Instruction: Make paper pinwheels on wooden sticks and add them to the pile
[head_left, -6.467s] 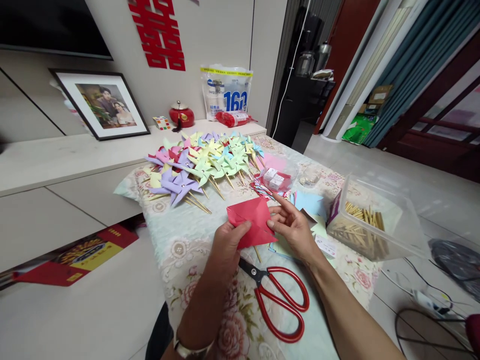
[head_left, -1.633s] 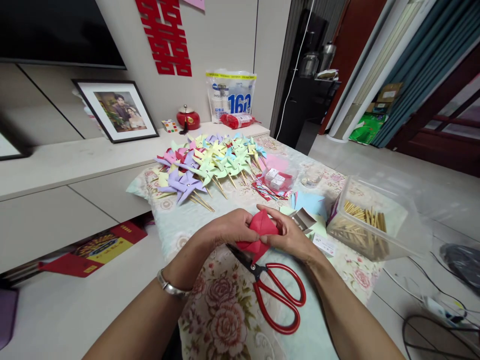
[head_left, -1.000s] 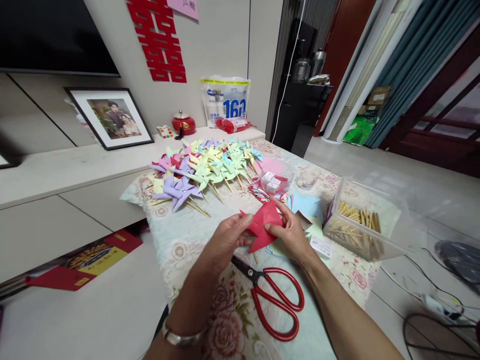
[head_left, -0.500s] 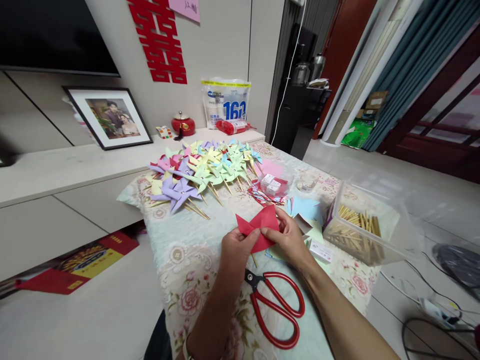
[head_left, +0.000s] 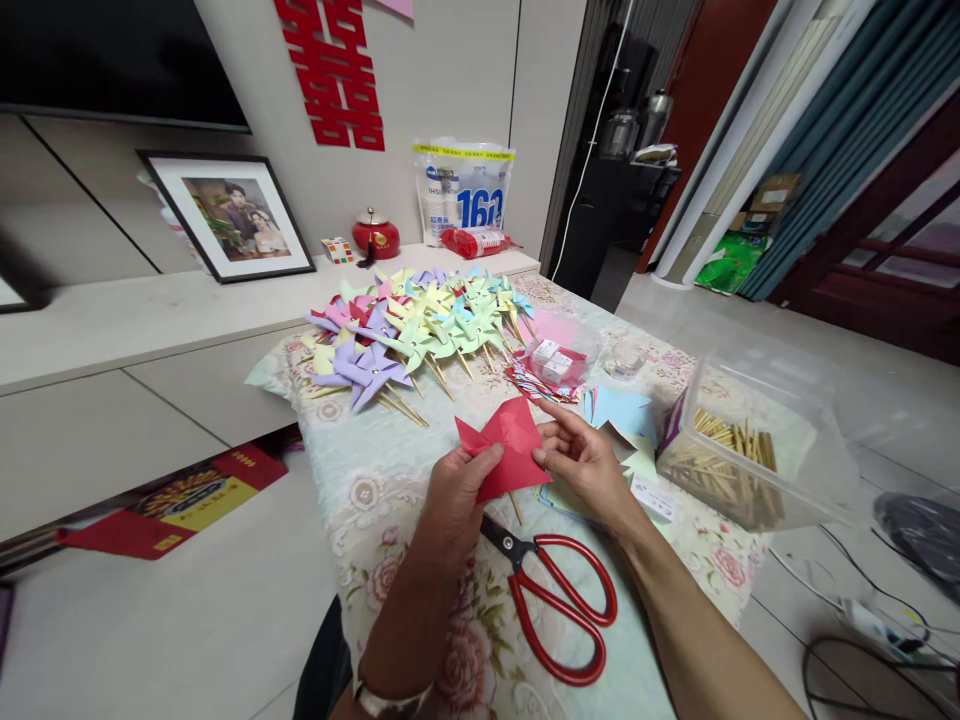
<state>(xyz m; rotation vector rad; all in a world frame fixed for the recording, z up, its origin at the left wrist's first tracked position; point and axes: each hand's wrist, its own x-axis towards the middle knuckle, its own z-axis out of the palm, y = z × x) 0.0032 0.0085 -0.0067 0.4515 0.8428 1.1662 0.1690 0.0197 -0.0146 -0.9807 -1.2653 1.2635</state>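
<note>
A piece of red paper [head_left: 514, 445], partly folded into a pinwheel shape, is held above the table. My left hand [head_left: 459, 485] pinches its left side, thumb on top over the folded-in points. At its right edge is my right hand [head_left: 585, 465], the thumb on the paper and the index finger stretched out past the upper corner. A thin wooden stick [head_left: 516, 508] shows just below the paper. Close under my hands lie red-handled scissors [head_left: 562, 605], blades pointing left and partly behind my left wrist.
Finished paper pinwheels [head_left: 420, 325] on sticks are heaped at the table's back left. To the right stand a clear plastic bin [head_left: 739, 480] of short sticks and a small white box [head_left: 652, 498]. Blue paper [head_left: 621, 410] and a packet with white labels [head_left: 556, 362] lie beyond my right hand.
The right side of the red paper has come unfolded and lies flatter. My right hand has shifted to the paper's right edge, its index finger now straightened. The view has turned slightly left.
</note>
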